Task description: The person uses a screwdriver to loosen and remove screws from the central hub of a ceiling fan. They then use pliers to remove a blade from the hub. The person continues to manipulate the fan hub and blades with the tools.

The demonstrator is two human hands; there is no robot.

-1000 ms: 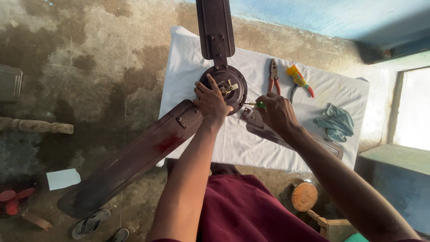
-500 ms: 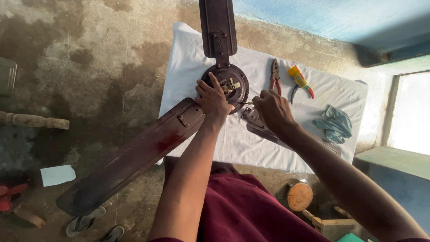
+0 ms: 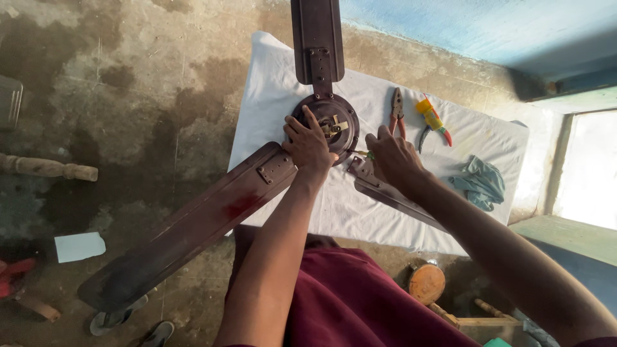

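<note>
Left hand (image 3: 310, 146) presses flat on a brown ceiling fan's round metal hub (image 3: 335, 122); right hand (image 3: 393, 157) grips a screwdriver (image 3: 361, 154) over the white-clothed desk (image 3: 463, 138).

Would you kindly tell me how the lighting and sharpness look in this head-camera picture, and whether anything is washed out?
Head view: the window opening at right is blown out to white; the white cloth-covered table is bright but keeps its folds; the round brown ceiling fan hub, left hand and right hand are sharp; the concrete floor is dimmer and mottled.
</note>
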